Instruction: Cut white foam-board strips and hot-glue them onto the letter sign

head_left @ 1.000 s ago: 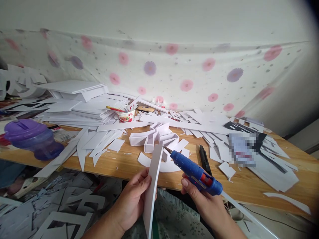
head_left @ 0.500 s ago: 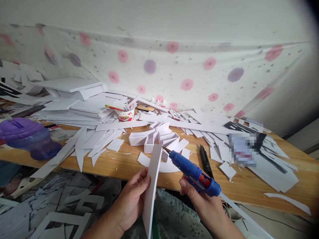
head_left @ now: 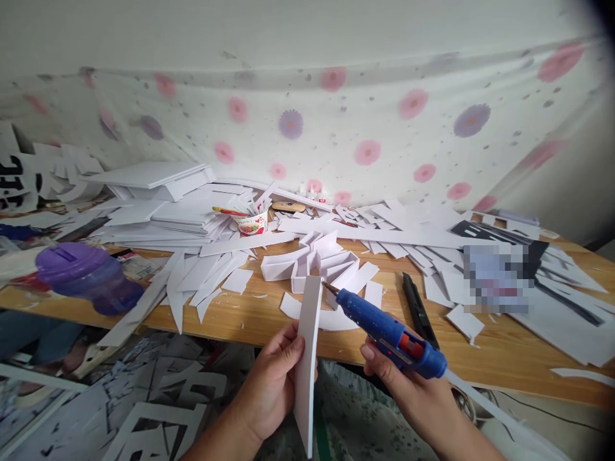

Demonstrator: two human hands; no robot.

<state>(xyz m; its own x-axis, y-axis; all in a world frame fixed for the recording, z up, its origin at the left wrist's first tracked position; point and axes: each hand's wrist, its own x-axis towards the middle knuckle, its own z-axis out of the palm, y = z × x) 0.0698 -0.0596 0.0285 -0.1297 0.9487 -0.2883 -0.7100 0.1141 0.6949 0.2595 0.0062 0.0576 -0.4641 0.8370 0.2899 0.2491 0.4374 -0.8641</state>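
My left hand point(head_left: 276, 378) is closed on a flat white foam board strip point(head_left: 307, 365), held upright on edge with the thumb on its near face. My right hand point(head_left: 403, 387) grips a blue hot glue gun point(head_left: 384, 330), its nozzle at the top corner of the strip; whether it touches, I cannot tell. A long whitish glue stick point(head_left: 494, 406) sticks out of the gun's back end. Just beyond the strip, a white shape with upright foam board walls point(head_left: 278, 267) stands on the wooden table point(head_left: 262, 307). A curved white piece point(head_left: 331, 320) lies partly behind the strip and the gun.
A black utility knife point(head_left: 418, 310) lies right of the glue gun. White offcuts point(head_left: 216, 275) and stacked boards point(head_left: 154, 173) cover much of the table. A paper cup point(head_left: 252, 223) holds thin strips. At left stands a purple bottle point(head_left: 91, 278). Cut scraps point(head_left: 168, 422) litter the floor.
The view has turned slightly left, so the table, hands and tools appear farther right. The strip and glue gun keep almost the same position relative to each other.
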